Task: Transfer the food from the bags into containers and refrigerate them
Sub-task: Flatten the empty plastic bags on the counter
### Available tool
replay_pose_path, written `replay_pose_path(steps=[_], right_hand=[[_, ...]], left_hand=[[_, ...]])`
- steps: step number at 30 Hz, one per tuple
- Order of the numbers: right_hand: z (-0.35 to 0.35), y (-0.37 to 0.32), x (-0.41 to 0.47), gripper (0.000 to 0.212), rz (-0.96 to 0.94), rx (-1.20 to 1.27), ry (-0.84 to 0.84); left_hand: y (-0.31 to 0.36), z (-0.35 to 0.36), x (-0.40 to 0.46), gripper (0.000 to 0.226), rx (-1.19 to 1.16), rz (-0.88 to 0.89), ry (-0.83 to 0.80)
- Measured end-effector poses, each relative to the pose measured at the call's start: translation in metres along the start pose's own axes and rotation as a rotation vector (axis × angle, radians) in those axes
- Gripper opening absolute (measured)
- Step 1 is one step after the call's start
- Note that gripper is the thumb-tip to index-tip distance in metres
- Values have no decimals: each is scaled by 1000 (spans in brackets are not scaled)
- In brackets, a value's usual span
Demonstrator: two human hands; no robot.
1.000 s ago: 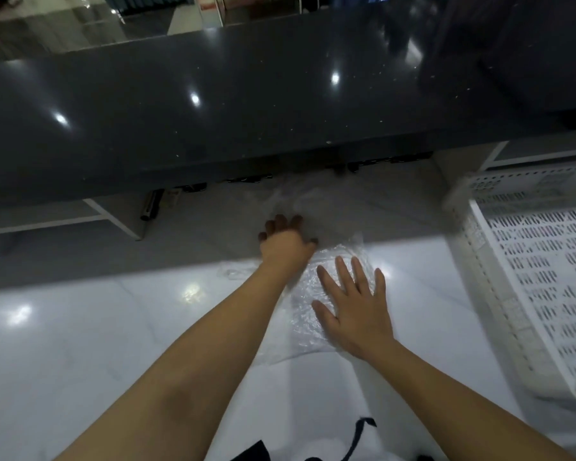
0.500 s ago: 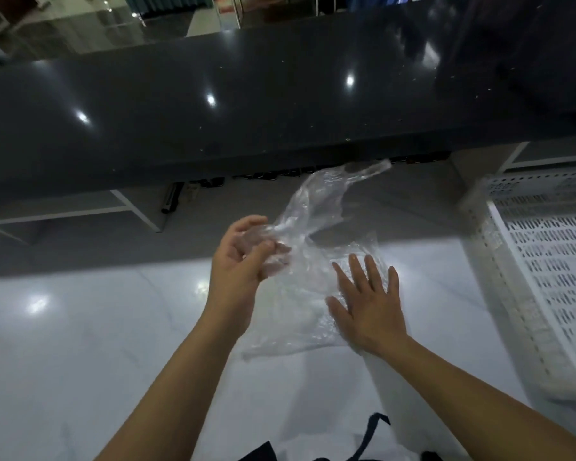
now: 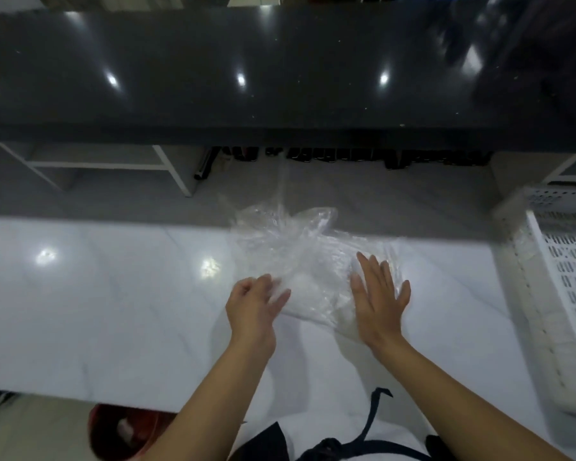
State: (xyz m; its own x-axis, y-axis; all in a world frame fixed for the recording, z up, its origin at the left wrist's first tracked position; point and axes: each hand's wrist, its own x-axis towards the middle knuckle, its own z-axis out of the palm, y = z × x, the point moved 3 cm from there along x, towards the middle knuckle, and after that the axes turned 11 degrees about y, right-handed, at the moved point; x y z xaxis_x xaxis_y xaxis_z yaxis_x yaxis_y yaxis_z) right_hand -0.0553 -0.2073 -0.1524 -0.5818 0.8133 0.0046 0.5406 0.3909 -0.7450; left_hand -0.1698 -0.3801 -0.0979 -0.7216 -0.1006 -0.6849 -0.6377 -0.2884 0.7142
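A: Bag (image 3: 300,257), clear plastic, looks empty, lies crumpled on the white counter (image 3: 97,311), far end puffed up toward the dark upper ledge (image 3: 280,78).

B: Hands?

A: Right hand (image 3: 378,299) flat on it, fingers straight and spread, prob. pinning it so it can't slide. Left hand (image 3: 253,306) at the bag's near-left edge, fingers loosely bent, blurred; can't tell if it's pinching the film or just brushing it.

B: Vs. half a sec ago?

A: Left hand had the bag lifted, one end waving up. Now it's down on the counter again, being smoothed, I'd say. Right hand hasn't budged. White perforated basket (image 3: 566,287) sits off to the right, apart from the bag.
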Motion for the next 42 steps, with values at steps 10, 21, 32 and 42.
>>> replay_pose_path(steps=[10,21,32,42], right_hand=[[-10,-10,-8,59,-61,84,21],[-23,14,-2,82,-14,-63,-103],[-33,15,-4,91,-53,-255,9],[-25,-51,-3,61,-485,-401,-61]], left_hand=[[-45,17,-48,18,842,87,-396],[7,60,-54,20,1081,1149,-726],[-51,83,49,61,1791,1381,-604],[-62,59,43,73,1724,1346,-454]])
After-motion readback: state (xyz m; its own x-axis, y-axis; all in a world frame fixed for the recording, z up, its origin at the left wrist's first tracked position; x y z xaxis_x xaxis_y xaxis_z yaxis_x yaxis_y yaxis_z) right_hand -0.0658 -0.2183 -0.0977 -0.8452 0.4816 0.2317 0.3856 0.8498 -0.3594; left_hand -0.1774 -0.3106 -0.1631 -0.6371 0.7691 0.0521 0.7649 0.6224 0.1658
